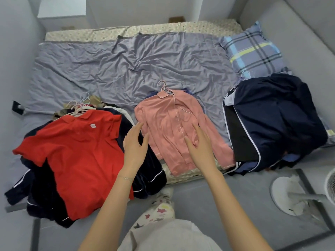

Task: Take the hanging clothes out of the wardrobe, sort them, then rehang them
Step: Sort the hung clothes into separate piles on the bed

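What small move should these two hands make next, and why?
Probably lower both hands onto the pink shirt and gather it toward its hanger. The left hand and right hand are open over its lower half, holding nothing, and it lies spread between the red-topped pile and the navy pile.

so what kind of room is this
Most likely a small bedroom: a bed with a wrinkled grey sheet, a plaid pillow at its far right corner, and three piles of clothes on hangers laid out on it, topped by a red shirt, a pink shirt and dark garments.
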A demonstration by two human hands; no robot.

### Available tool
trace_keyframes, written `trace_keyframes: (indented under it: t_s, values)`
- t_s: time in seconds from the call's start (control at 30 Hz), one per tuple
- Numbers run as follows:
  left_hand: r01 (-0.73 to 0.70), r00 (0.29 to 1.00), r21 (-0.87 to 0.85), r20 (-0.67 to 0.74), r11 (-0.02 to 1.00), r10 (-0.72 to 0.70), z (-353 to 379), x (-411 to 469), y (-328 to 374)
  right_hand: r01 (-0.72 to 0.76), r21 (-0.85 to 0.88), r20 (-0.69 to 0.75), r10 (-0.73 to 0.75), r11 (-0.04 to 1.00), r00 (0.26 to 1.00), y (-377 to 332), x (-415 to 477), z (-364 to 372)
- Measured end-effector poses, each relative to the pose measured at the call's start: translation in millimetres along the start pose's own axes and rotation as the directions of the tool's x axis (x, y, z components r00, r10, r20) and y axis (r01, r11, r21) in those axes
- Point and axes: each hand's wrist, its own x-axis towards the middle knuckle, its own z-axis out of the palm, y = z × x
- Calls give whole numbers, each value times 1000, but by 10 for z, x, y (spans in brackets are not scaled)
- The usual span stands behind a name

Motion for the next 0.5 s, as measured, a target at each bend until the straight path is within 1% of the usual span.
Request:
trace_keyframes:
  t_s: [0.1, 0.2, 0.33, 0.43, 0.5]
  values:
    - [7, 1000, -8, -4, 1000, -7, 150, 323, 5, 30, -31, 29, -29, 999, 999, -5, 331, -10]
    - [18, 1000, -16, -12, 1000, -18, 281, 656, 37, 29, -65, 90, -23, 997, 996, -57, 692, -48]
    - [34, 999, -29, -16, 999, -35, 477, 1082, 100, 83, -113, 112, -70, 990, 991, -70, 1154, -124]
    - [21, 1000, -13, -15, 1000, -22, 646, 1343, 105, 107, -140, 141, -87, 984, 986, 39, 1499, -139]
    - [40, 999, 0, -17, 999, -40, 799, 1530, 64, 102, -164, 165, -75, 981, 983, 183, 1788, -112]
